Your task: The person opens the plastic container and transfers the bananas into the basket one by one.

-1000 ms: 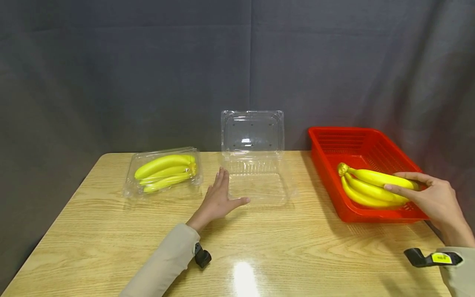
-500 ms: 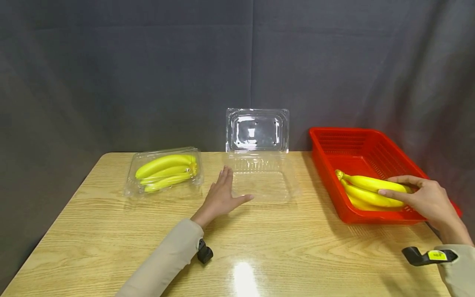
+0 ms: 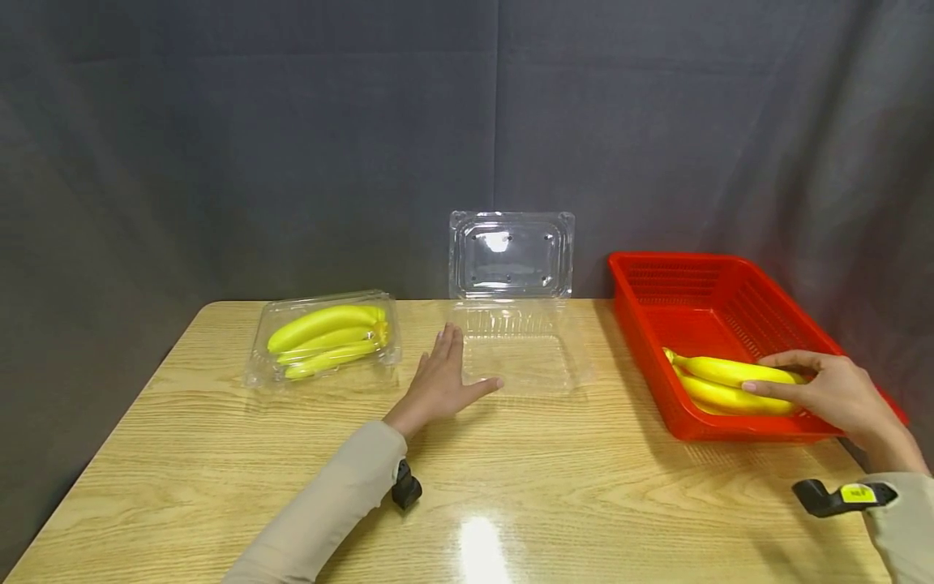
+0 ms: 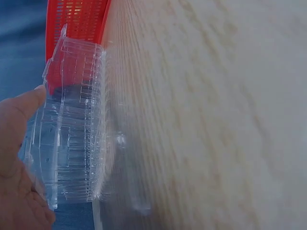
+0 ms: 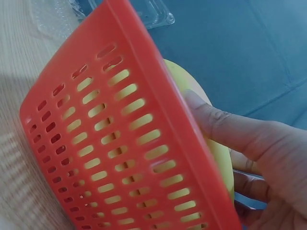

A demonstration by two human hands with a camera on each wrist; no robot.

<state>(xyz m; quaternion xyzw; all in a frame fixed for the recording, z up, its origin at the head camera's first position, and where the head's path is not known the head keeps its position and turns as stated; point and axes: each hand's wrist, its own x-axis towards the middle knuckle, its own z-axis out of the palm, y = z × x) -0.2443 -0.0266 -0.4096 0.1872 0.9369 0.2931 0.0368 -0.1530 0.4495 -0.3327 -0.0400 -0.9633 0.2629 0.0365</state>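
Note:
My right hand grips a bunch of yellow bananas inside the red plastic basket, thumb on the near side and fingers over the far side. In the right wrist view, the basket wall hides most of the bananas, which show through its slots. My left hand has its fingers straight and thumb spread at the left side of a clear plastic clamshell, whose lid stands raised at the back. The left wrist view has the hand right at the clamshell's rim.
At the left of the wooden table lies a second clear clamshell, closed over another bunch of bananas. Behind the table hangs a dark grey curtain.
My right hand has lowered the bananas deeper into the basket and shifted slightly left. The left hand and open clamshell have moved a little right, and the lid leans further back.

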